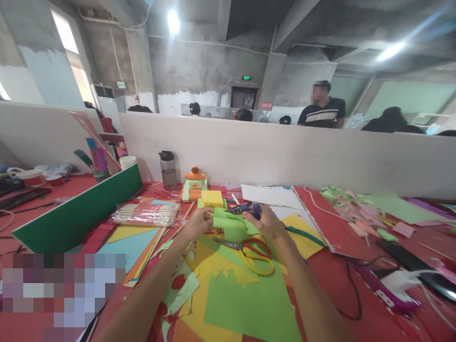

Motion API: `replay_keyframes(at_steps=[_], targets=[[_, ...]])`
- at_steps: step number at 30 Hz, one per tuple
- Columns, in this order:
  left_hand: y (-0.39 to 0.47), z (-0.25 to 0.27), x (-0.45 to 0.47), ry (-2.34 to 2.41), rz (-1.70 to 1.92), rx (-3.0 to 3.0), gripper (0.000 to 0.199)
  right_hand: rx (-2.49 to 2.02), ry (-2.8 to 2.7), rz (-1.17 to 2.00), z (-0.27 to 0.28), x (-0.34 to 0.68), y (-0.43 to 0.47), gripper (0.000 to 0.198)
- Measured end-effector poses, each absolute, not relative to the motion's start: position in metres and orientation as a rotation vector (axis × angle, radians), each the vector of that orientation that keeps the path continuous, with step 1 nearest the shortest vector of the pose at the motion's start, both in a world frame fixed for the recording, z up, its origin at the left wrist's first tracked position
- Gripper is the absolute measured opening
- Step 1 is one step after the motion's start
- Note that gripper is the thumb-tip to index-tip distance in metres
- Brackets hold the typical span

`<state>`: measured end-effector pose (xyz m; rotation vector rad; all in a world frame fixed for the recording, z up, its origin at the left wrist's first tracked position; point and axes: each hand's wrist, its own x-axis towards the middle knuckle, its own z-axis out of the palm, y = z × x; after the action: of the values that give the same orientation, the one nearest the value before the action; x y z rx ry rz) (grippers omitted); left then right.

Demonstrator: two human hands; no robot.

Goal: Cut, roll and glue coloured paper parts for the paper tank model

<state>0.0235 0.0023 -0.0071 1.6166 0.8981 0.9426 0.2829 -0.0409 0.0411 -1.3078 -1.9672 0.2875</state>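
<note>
My left hand (202, 222) is closed on the left edge of a light green paper piece (230, 219) that is curved over. My right hand (265, 222) grips a dark blue glue gun (245, 208), its nozzle pointing left over the green paper. Just behind stands a yellow block (213, 198) on green paper. Scissors (245, 247) with red and yellow handles lie in front of the hands, on yellow and green paper sheets (249, 299). Farther back is an orange and pale green paper model (194, 186) with a star on it.
A green board (81, 209) stands upright at left, near bagged sticks (146, 213) and coloured sheets (128, 249). A water bottle (168, 171) stands by the white partition (228, 147). Paper scraps (356, 206), cables and a power strip (388, 287) lie right. People are beyond the partition.
</note>
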Motion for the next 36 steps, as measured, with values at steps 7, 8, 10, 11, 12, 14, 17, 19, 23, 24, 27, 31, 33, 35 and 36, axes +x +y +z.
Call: replay_keyframes(at_steps=[7,8,10,11,12,14,17,19,23,24,27,31,33,35,36], targets=[[0.004,-0.008,0.024,0.885,0.942,1.642,0.029,-1.339,-2.008,0.134,0.037,0.276,-0.041,0.029],[0.004,-0.008,0.024,0.891,0.943,1.643,0.029,-1.338,-2.024,0.148,0.037,0.276,-0.041,0.029],[0.004,-0.008,0.024,0.902,0.947,1.650,0.028,-1.341,-2.047,0.173,0.037,0.277,-0.041,0.028],[0.004,-0.008,0.023,0.905,0.949,1.654,0.028,-1.348,-2.050,0.171,0.037,0.278,-0.040,0.028],[0.004,-0.007,0.023,0.906,0.951,1.655,0.027,-1.360,-2.043,0.159,0.037,0.279,-0.040,0.028],[0.003,-0.007,0.023,0.905,0.955,1.657,0.026,-1.393,-2.015,0.118,0.037,0.281,-0.040,0.030],[0.003,-0.007,0.022,0.896,0.954,1.664,0.026,-1.407,-1.996,0.097,0.037,0.281,-0.040,0.032],[0.004,-0.008,0.022,0.889,0.954,1.665,0.026,-1.388,-2.030,0.127,0.038,0.281,-0.040,0.032],[0.005,-0.009,0.022,0.901,0.964,1.655,0.027,-1.403,-2.060,0.159,0.039,0.284,-0.039,0.032],[0.005,-0.009,0.022,0.906,0.965,1.654,0.027,-1.414,-2.046,0.151,0.040,0.285,-0.039,0.033],[0.004,-0.007,0.022,0.927,0.971,1.669,0.024,-1.417,-2.014,0.128,0.041,0.287,-0.038,0.036],[0.002,-0.004,0.022,0.939,0.977,1.671,0.022,-1.414,-2.053,0.144,0.042,0.288,-0.039,0.036],[0.002,-0.003,0.022,0.933,0.975,1.648,0.023,-1.414,-2.055,0.185,0.043,0.290,-0.039,0.035],[0.001,-0.002,0.023,0.930,0.970,1.617,0.025,-1.395,-2.021,0.241,0.044,0.293,-0.040,0.034],[0.002,-0.001,0.023,0.928,0.966,1.604,0.026,-1.379,-2.004,0.274,0.044,0.295,-0.040,0.033]])
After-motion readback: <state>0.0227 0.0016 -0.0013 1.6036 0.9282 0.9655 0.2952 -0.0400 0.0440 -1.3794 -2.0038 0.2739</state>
